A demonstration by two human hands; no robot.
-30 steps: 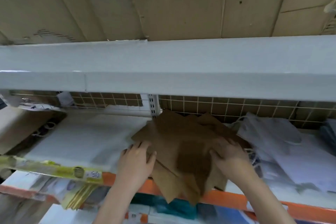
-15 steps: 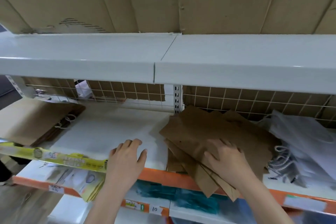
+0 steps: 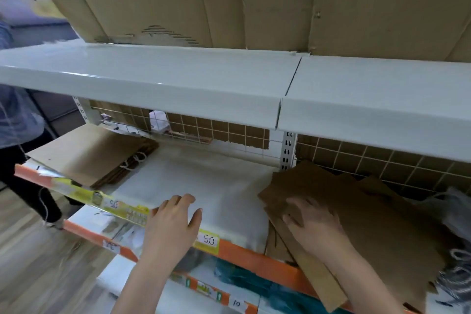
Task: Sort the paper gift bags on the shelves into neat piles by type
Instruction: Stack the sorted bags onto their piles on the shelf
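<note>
Resting on the loose brown paper bags (image 3: 356,216), my right hand (image 3: 314,225) presses them with fingers flat and a little spread. This pile lies fanned at the right of the white shelf (image 3: 209,186), overhanging its orange edge (image 3: 244,255). My left hand (image 3: 172,224) lies open on the shelf front, thumb apart. Another brown bag stack (image 3: 89,158) sits far left.

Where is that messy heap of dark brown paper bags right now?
In the head view the dark brown bags lie at the right of the middle shelf, under the right hand, overhanging the orange shelf edge.
</note>
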